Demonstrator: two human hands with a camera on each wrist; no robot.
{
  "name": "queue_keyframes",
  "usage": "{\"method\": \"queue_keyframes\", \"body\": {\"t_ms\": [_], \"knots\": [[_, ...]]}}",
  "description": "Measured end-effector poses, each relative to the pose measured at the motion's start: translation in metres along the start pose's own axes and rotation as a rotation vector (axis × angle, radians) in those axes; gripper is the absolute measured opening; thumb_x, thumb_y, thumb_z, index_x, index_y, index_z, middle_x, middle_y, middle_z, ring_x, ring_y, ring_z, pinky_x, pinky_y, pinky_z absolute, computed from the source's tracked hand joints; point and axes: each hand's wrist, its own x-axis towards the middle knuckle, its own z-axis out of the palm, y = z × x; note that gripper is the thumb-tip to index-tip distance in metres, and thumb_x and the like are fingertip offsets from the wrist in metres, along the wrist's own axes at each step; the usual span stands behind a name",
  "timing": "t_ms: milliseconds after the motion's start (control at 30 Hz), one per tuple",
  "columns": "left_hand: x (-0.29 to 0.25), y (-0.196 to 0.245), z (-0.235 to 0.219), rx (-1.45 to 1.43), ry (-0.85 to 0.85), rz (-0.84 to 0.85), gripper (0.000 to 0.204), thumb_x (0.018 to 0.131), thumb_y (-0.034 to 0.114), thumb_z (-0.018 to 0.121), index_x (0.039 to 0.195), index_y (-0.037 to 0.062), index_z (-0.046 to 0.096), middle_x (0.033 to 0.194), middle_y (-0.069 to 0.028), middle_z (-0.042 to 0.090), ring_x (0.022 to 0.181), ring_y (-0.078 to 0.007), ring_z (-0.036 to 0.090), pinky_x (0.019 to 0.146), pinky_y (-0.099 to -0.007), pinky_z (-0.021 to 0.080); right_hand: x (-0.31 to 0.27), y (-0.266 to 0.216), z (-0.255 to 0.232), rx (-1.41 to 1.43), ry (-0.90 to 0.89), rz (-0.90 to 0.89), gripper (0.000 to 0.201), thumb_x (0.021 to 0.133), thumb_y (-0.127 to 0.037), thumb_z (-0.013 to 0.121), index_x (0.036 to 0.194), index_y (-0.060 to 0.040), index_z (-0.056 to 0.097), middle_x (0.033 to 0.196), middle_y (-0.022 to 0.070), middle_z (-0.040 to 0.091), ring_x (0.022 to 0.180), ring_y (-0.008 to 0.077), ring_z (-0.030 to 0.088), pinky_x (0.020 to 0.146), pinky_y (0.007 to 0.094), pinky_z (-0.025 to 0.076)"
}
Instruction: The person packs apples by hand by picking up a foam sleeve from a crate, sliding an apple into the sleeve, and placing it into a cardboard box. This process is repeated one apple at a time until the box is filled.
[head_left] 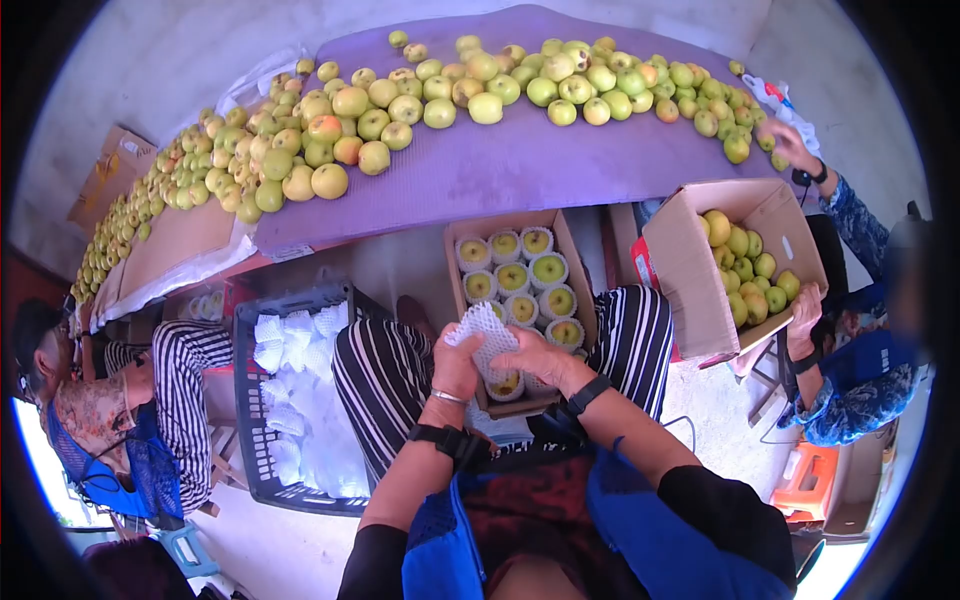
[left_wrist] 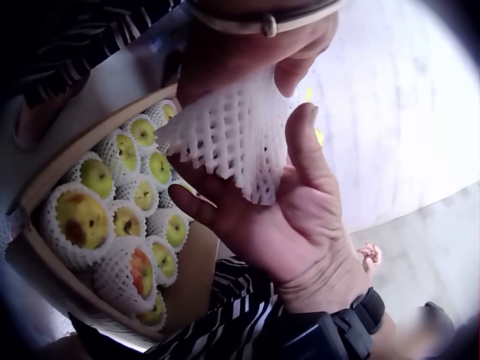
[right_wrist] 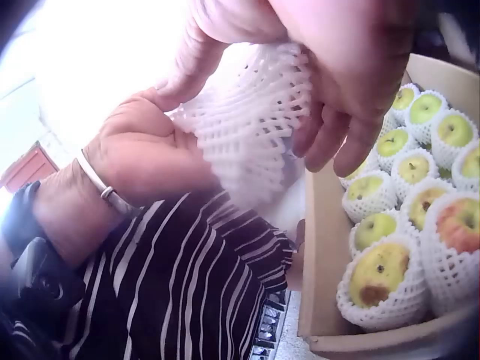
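Observation:
A white foam net sleeve (head_left: pixel 484 338) is held up over the near end of a cardboard carton (head_left: pixel 588 335). My left hand (head_left: pixel 457 362) grips the sleeve, with thumb and fingers around one end in the left wrist view. My right hand (head_left: pixel 540 358) is at the sleeve's other side. Its palm (left_wrist: pixel 289 236) faces the loose edge of the net, thumb and fingers spread apart. No fruit shows through the mesh (right_wrist: pixel 251 127). In the carton, several green-yellow apples (right_wrist: pixel 380 274) sit in rows, each in its own foam net; one has a brown spot.
A black plastic crate (head_left: pixel 252 440) of foam nets stands at my left. Loose apples (head_left: pixel 330 180) spread along the purple-covered table (head_left: pixel 480 175) ahead. At right another person's hand (head_left: pixel 803 320) holds a tilted carton (head_left: pixel 690 270) of apples. Another person (head_left: pixel 110 410) sits at left.

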Motion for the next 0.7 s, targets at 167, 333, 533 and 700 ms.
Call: {"method": "queue_keyframes", "body": {"t_ms": [167,333,533,700], "knots": [[-0.003,-0.005,0.013,0.226,0.056,-0.01,0.012,0.072,-0.004,0.054,0.078,0.005,0.048,0.077,-0.0032,0.056,0.069,-0.0132,0.055,0.063,-0.0267,0.046,0.007,0.016,0.003,-0.19,-0.018,0.136,0.037,0.066,-0.004,0.064,0.101,-0.0016,0.054,0.091,0.0039,0.057,0.088,0.0134,0.052,0.081,0.0254,0.041],[-0.009,0.004,0.027,-0.015,-0.003,-0.016,0.01,0.074,-0.001,0.053,0.079,0.0054,0.047,0.075,-0.0068,0.055,0.066,-0.0173,0.056,0.061,-0.0306,0.047,0.009,0.025,0.003,-0.339,-0.024,0.386,0.032,0.067,-0.016,0.063,0.094,-0.001,0.054,0.086,0.0057,0.057,0.074,0.0157,0.055,0.063,0.0279,0.047],[-0.005,0.002,0.023,-0.026,-0.055,-0.051,0.015,0.075,0.001,0.054,0.086,0.0058,0.045,0.072,-0.0078,0.052,0.064,-0.0213,0.055,0.061,-0.0359,0.048,0.008,0.028,-0.002,-0.281,-0.043,0.391,0.035,0.07,-0.02,0.057,0.099,-0.0017,0.051,0.086,0.007,0.055,0.078,0.0165,0.055,0.061,0.0292,0.049],[-0.007,0.007,0.027,0.158,0.057,-0.056,0.014,0.076,0.005,0.055,0.086,0.0068,0.046,0.07,-0.0054,0.049,0.065,-0.0187,0.053,0.061,-0.0369,0.048,0.001,0.015,0.004,-0.25,-0.099,0.397,0.031,0.068,-0.01,0.059,0.098,-0.0029,0.052,0.085,0.005,0.056,0.079,0.0145,0.054,0.063,0.0274,0.046]]}}
